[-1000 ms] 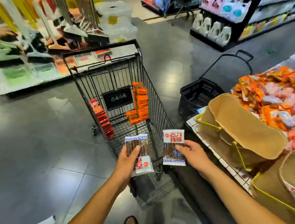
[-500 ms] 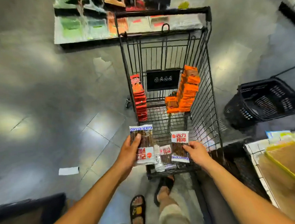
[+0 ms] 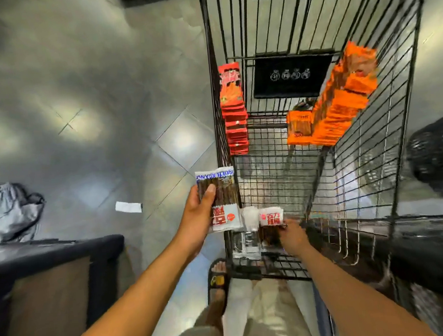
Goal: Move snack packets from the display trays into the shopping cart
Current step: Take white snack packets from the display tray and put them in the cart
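Note:
A black wire shopping cart (image 3: 388, 131) fills the upper right of the head view. My left hand (image 3: 196, 218) grips a white-and-blue snack packet (image 3: 221, 194) of brown sticks, just outside the cart's left rim. My right hand (image 3: 292, 238) is low inside the cart's near end and pinches a second white packet with red print (image 3: 271, 221). More white packets (image 3: 247, 235) lie beside it on the cart floor. Red packets (image 3: 234, 113) stand along the left wall and orange packets (image 3: 340, 103) lean on the right wall.
A black hand basket (image 3: 438, 154) sits on the floor right of the cart. A dark-edged display stand (image 3: 48, 252) is at the lower left, with a grey bag (image 3: 10, 210) and a paper slip (image 3: 128, 206) on the tiled floor. My sandalled foot (image 3: 218, 278) is under the cart's near end.
The view has tilted down and closer to the cart. My right hand has lowered its packet into the cart's near end; my left hand still holds its packet by the left rim.

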Demonstrator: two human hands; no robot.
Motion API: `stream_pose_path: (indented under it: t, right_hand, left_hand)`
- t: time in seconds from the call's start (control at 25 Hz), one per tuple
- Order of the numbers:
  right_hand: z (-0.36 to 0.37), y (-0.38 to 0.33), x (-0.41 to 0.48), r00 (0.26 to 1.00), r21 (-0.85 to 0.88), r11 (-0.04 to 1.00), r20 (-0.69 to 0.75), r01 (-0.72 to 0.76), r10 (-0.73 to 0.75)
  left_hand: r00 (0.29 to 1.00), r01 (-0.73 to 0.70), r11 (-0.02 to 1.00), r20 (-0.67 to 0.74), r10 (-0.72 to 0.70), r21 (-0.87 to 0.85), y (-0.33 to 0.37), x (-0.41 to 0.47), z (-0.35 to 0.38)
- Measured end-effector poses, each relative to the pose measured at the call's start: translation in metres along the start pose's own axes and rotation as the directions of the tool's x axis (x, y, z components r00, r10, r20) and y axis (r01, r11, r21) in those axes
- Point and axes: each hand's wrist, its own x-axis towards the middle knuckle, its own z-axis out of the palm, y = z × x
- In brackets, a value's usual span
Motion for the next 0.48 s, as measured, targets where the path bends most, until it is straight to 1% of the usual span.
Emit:
stream_pose_path:
  t: [0.08,0.16,0.2,0.24,0.28,0.32,0.36,0.4,0.44,0.48]
  right_hand:
    - [0.002,-0.003,-0.002,0.999,-0.031,0.999,-0.042,-0.023,0.021]
    - [0.002,-0.003,-0.005,0.999,-0.086,0.996,-0.044,-0.012,0.008]
    - [0.000,-0.003,-0.007,0.998,-0.078,0.997,-0.065,-0.025,0.020]
    - [-0.004,-0.006,-0.012,0.995,-0.011,0.999,-0.090,-0.045,0.044]
    - [-0.010,-0.014,-0.021,0.992,0.104,0.994,-0.122,-0.028,0.040]
    - [-0.017,-0.028,-0.031,0.990,0.252,0.967,-0.144,0.023,0.014]
    - [-0.024,-0.044,-0.042,0.990,0.400,0.912,-0.135,0.090,-0.039]
    - [-0.032,-0.063,-0.057,0.991,0.536,0.834,-0.091,0.132,-0.098]
    - [-0.040,-0.081,-0.073,0.986,0.660,0.738,-0.029,0.140,-0.162]
    - [-0.047,-0.097,-0.086,0.976,0.746,0.654,0.027,0.125,-0.217]
  left_hand:
    - [1.000,0.002,1.000,0.006,-0.002,0.021,-0.002,0.004,0.003]
    - [1.000,0.013,1.000,0.016,-0.014,0.013,-0.003,0.006,0.006]
    - [0.999,0.025,1.000,0.023,-0.025,0.011,-0.003,0.006,0.009]
    - [0.999,0.036,0.999,0.031,-0.036,0.011,-0.003,0.005,0.010]
    - [0.998,0.045,0.999,0.043,-0.046,0.012,-0.003,0.004,0.013]
    - [0.998,0.049,0.999,0.049,-0.049,0.017,-0.003,0.003,0.015]
    - [0.997,0.045,0.999,0.057,-0.047,0.024,-0.004,0.002,0.018]
    - [0.997,0.038,0.999,0.068,-0.040,0.034,-0.004,0.002,0.021]
    - [0.996,0.035,0.998,0.079,-0.039,0.046,-0.005,0.001,0.025]
    - [0.995,0.031,0.997,0.089,-0.036,0.065,-0.005,0.001,0.029]
